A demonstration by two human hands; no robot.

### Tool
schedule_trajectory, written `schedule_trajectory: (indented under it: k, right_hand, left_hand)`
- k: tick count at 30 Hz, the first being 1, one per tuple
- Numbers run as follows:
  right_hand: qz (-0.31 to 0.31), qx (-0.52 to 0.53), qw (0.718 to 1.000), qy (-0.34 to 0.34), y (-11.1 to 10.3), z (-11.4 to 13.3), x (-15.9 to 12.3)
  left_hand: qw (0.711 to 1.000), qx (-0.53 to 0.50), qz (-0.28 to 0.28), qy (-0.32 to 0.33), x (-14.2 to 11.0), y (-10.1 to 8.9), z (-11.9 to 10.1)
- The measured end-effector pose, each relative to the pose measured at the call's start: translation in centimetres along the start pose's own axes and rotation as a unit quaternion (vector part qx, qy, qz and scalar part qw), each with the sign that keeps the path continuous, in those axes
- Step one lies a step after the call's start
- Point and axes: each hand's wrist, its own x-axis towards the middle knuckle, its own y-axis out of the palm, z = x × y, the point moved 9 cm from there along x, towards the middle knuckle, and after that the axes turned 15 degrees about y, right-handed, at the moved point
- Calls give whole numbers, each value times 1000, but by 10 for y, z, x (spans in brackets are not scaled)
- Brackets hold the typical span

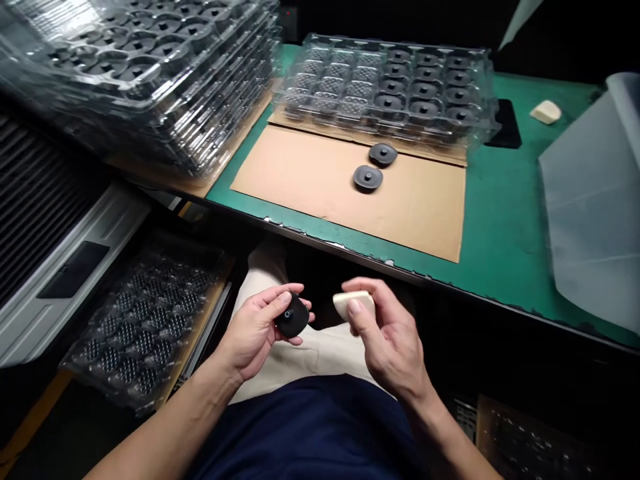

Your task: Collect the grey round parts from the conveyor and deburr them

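Note:
Over my lap, my left hand [267, 320] grips a dark, rounded plastic part [293, 317] with a small ringed stub at its centre. The thumb presses on its face and the fingers lie behind it. A little to the right, my right hand [387, 327] pinches a cream-coloured block [353, 305] between thumb and fingers; it looks like an eraser or sponge, and I cannot tell which. The two hands are apart. On the cardboard sheet [310, 167] ahead lie two similar dark parts, a nearer one [368, 178] and a farther one [383, 155].
A clear compartment tray [345, 113], partly filled with dark parts, stands behind the cardboard. Tall stacked trays [200, 127] rise at left. A translucent bin [590, 200] and another cream block [546, 112] are on the green table [500, 220] at right. Another tray [145, 320] sits low left.

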Motion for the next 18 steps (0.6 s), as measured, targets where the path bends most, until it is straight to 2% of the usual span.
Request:
schedule_trajectory:
  k: [3, 5, 9, 11, 15, 18]
  right_hand:
    - [83, 3, 993, 84, 23, -33, -6]
    - [113, 0, 988, 102, 36, -43, -11]
    - [145, 38, 986, 76, 51, -35, -15]
    - [153, 58, 985, 62, 56, -26, -16]
    - [176, 83, 980, 42, 66, -14, -22]
    - [190, 89, 977, 41, 73, -13, -27]
  left_hand:
    - [1000, 5, -8, 19, 5, -2, -1]
    - [1000, -14, 1, 26, 4, 1, -2]
    - [998, -13, 49, 47, -4, 13, -1]
    - [996, 9, 54, 70, -6, 16, -2]
    - [992, 59, 17, 110, -7, 14, -4]
    - [990, 91, -28, 105, -5, 7, -3]
